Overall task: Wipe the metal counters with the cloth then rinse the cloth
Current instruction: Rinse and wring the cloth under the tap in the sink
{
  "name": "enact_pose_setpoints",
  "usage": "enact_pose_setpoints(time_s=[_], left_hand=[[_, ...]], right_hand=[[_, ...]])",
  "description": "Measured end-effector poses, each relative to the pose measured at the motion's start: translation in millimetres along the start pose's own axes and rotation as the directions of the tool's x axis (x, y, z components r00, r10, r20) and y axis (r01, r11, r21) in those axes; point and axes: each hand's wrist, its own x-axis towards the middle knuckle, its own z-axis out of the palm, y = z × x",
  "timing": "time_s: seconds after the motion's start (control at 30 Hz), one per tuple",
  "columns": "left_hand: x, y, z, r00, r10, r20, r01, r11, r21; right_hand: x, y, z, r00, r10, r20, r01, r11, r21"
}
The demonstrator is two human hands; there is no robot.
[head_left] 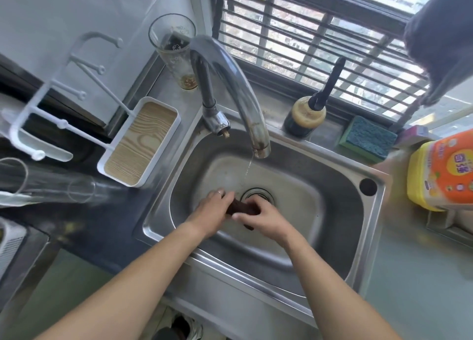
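Observation:
Both of my hands are down in the steel sink (340, 175), close to the drain (257, 195). Between them is a dark brown cloth (242, 209), rolled into a tight wad. My left hand (212, 210) grips its left end and my right hand (263, 220) grips its right end, with a bit of cloth sticking out below the right palm. A thin stream of water (247, 169) runs from the curved tap (238, 83) and lands just beyond the hands.
A white rack with a wood-grain tray (139, 141) and clear glasses (51, 186) stand left of the sink. A tall glass (176, 50) is behind the tap. On the window ledge sit a dark bottle (305, 116), a blue-green sponge (368, 138) and a yellow-orange tub (442, 170).

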Motion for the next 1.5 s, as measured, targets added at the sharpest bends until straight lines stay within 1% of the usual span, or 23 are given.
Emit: enact_pose_setpoints(time_s=[0.07,0.13,0.2,0.27,0.37,0.4,0.47,0.53,0.6,0.7,0.8,0.93,1.0,1.03,1.1,1.13,1.17,1.23,1.3,1.33,1.4,1.47,1.5], left_hand=[[0.3,-7.6,-2.1,0.992,0.089,-0.089,-0.086,0.996,0.036],[0.6,-8.2,-5.6,0.961,0.227,-0.160,-0.219,0.973,0.068],[0.0,-2.3,-8.6,0.912,0.348,-0.216,-0.336,0.937,0.093],[1.3,2.2,-9.8,0.883,0.409,-0.231,-0.376,0.910,0.174],[1.2,5.2,-12.4,0.874,0.445,-0.195,-0.377,0.874,0.306],[0.2,5.3,-13.0,0.883,0.439,-0.168,-0.367,0.867,0.337],[-4.2,6.5,-13.3,0.929,0.361,-0.078,-0.314,0.883,0.348],[-7.7,4.9,-10.9,0.974,0.226,0.030,-0.224,0.924,0.309],[-7.6,2.3,-10.2,0.984,0.152,0.095,-0.171,0.955,0.241],[-6.0,-0.6,-9.6,0.977,0.121,0.174,-0.136,0.987,0.081],[-6.4,1.4,-9.1,0.979,0.084,0.186,-0.079,0.996,-0.033],[-3.9,5.5,-9.2,0.982,-0.001,0.189,0.057,0.955,-0.292],[-3.8,10.5,-11.0,0.977,0.022,0.211,0.074,0.898,-0.434],[-3.9,13.5,-11.7,0.968,0.048,0.248,0.096,0.837,-0.538],[-6.4,18.0,-16.6,0.924,0.078,0.375,0.234,0.660,-0.714],[-7.9,18.2,-19.5,0.899,0.091,0.428,0.290,0.608,-0.739],[-7.1,15.1,-20.1,0.886,0.101,0.452,0.305,0.607,-0.733],[-3.9,10.0,-21.4,0.901,0.096,0.423,0.221,0.738,-0.637],[-1.0,5.4,-19.2,0.927,0.062,0.370,0.100,0.910,-0.403],[-0.1,3.4,-18.2,0.944,0.049,0.326,0.049,0.957,-0.286],[0.2,-1.9,-17.6,0.978,0.075,0.196,-0.046,0.988,-0.146],[-0.7,-8.3,-19.3,0.985,0.155,0.081,-0.149,0.986,-0.079],[-0.8,-11.5,-18.4,0.978,0.205,0.041,-0.203,0.978,-0.052]], right_hand=[[-4.7,-2.8,-6.9,0.993,0.082,0.083,-0.105,0.941,0.321],[-7.4,-2.8,-11.9,0.970,0.107,0.219,-0.202,0.854,0.480],[-11.1,-6.4,-12.3,0.927,0.093,0.362,-0.300,0.763,0.572],[-15.6,-14.8,-10.5,0.873,0.073,0.482,-0.373,0.736,0.564],[-17.1,-25.7,-5.8,0.785,0.124,0.607,-0.402,0.847,0.347],[-16.5,-28.4,-4.3,0.790,0.176,0.587,-0.374,0.898,0.233],[-10.6,-29.1,-2.3,0.864,0.266,0.428,-0.278,0.960,-0.036],[-2.7,-27.7,-3.4,0.937,0.241,0.251,-0.152,0.932,-0.328],[0.5,-26.0,-2.3,0.971,0.165,0.172,-0.055,0.857,-0.512],[0.5,-18.9,3.0,0.993,0.057,0.099,0.018,0.779,-0.626],[-0.4,-11.5,3.6,0.996,-0.085,0.034,0.082,0.671,-0.737],[0.5,-12.2,0.0,0.976,-0.217,-0.009,0.132,0.626,-0.769],[0.3,-12.5,-0.8,0.972,-0.233,-0.032,0.125,0.628,-0.768],[-0.4,-12.3,-0.8,0.969,-0.244,-0.044,0.124,0.629,-0.768],[-2.7,-11.1,0.7,0.958,-0.276,-0.074,0.124,0.636,-0.761],[-3.9,-9.9,2.3,0.956,-0.279,-0.090,0.115,0.640,-0.760],[-5.6,-9.8,3.8,0.956,-0.274,-0.107,0.100,0.644,-0.758],[-6.0,-7.2,7.9,0.959,-0.247,-0.137,0.067,0.672,-0.738],[-3.6,-1.7,10.5,0.969,-0.205,-0.138,0.070,0.762,-0.643],[-1.4,2.0,11.2,0.978,-0.174,-0.114,0.078,0.814,-0.575],[0.0,3.6,8.0,0.993,-0.115,-0.040,0.089,0.910,-0.406],[-4.8,-1.5,0.6,0.997,0.011,0.073,-0.006,0.998,-0.065],[-8.2,-4.1,-3.7,0.988,0.072,0.139,-0.088,0.991,0.105]])
